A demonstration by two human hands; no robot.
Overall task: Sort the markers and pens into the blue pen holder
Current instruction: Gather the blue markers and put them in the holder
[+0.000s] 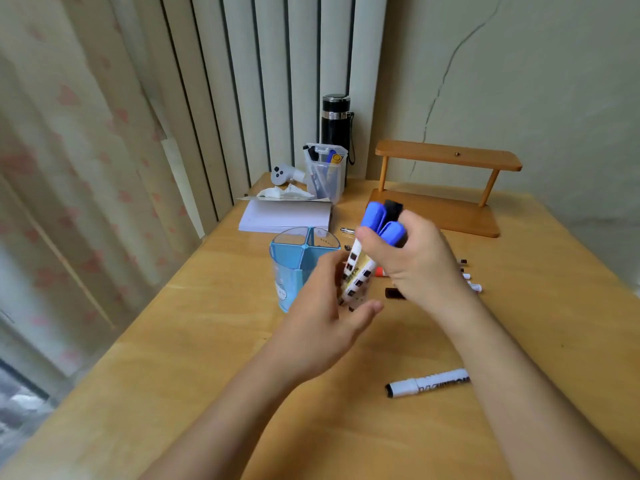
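The blue pen holder (294, 261), split into compartments, stands on the wooden desk at centre. Just right of it my right hand (420, 261) grips a bundle of markers (381, 223) upright, two with blue caps and one with a black cap on top. Below them my left hand (329, 317) cups the lower ends of the same bundle, its fingers spread around the white barrels. A white marker with a black cap (426, 382) lies on the desk near my right forearm. Several more markers (472, 278) lie partly hidden behind my right hand.
A stack of white paper (284, 216) lies behind the holder. A clear plastic cup with pens (325, 174), a black flask (336, 123) and a white controller (284, 173) stand at the back. A wooden shelf (446, 188) sits at the back right. Curtains hang on the left.
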